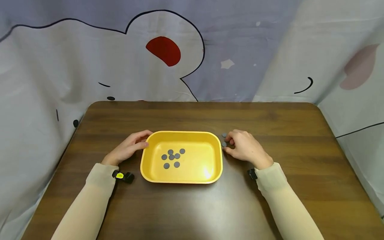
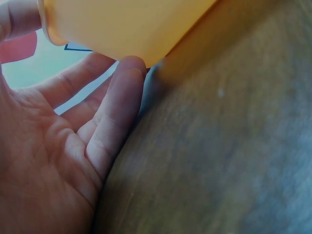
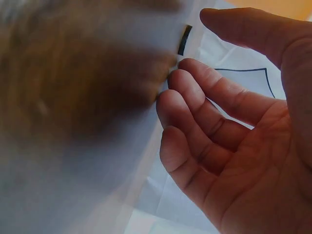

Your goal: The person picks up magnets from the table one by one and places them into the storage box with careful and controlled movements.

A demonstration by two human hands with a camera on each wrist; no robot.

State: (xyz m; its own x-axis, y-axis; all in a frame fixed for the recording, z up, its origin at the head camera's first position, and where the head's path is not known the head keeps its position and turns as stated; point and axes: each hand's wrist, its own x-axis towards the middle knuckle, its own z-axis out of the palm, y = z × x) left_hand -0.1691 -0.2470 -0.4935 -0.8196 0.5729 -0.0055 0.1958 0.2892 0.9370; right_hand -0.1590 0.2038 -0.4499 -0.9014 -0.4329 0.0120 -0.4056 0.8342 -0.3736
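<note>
A yellow plastic tray (image 1: 195,133) stands on the table, with several small grey discs (image 1: 176,164) lying in its left half. My left hand (image 1: 128,146) holds the tray's left end: the thumb lies over the rim, and other fingertips touch the outer wall (image 2: 131,29) in the left wrist view. Just right of the tray, two more grey discs (image 1: 224,135) lie on the wood. Above them my right hand (image 1: 244,146) reaches in, thumb and bent fingers apart. In the right wrist view, a dark disc edge (image 3: 185,40) shows in that gap, with no clear grip on it.
The brown wooden table (image 1: 192,213) has rounded far corners. A pale printed curtain (image 1: 240,50) hangs behind it and along the sides. Each wrist wears a strap with a small black device (image 1: 128,177).
</note>
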